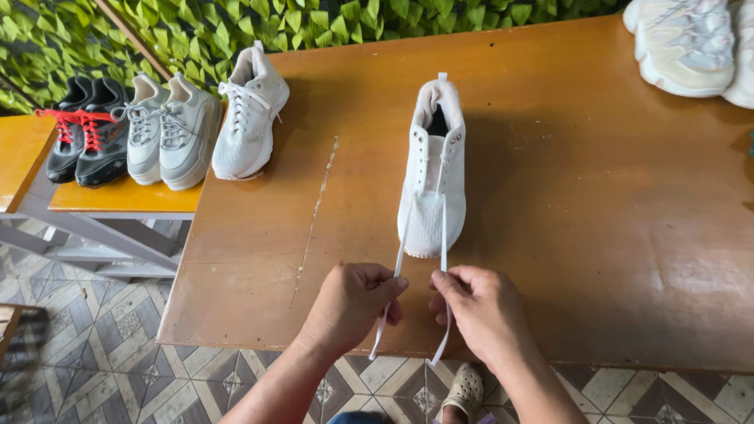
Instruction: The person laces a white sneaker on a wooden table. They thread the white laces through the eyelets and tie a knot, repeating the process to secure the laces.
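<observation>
Likely a shoe shop or shoe-care stall. Orange-brown wooden bench [561, 202] carries a single white sneaker [433, 168]; more pairs lined up on a lower side bench [11, 157]: black with red laces [87, 139], grey [167, 129]. Artificial leaf wall [233, 15] behind; patterned tile floor [96, 353].

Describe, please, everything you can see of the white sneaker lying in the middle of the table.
The white sneaker sits upright on the brown wooden table, toe toward the person, heel tab away. Its upper looks like knit mesh at the toe with smoother side panels pierced by eyelets. Most eyelets are unlaced. A flat white shoelace runs from the lowest eyelets past the toe; the left hand pinches one end, the right hand the other.
</observation>
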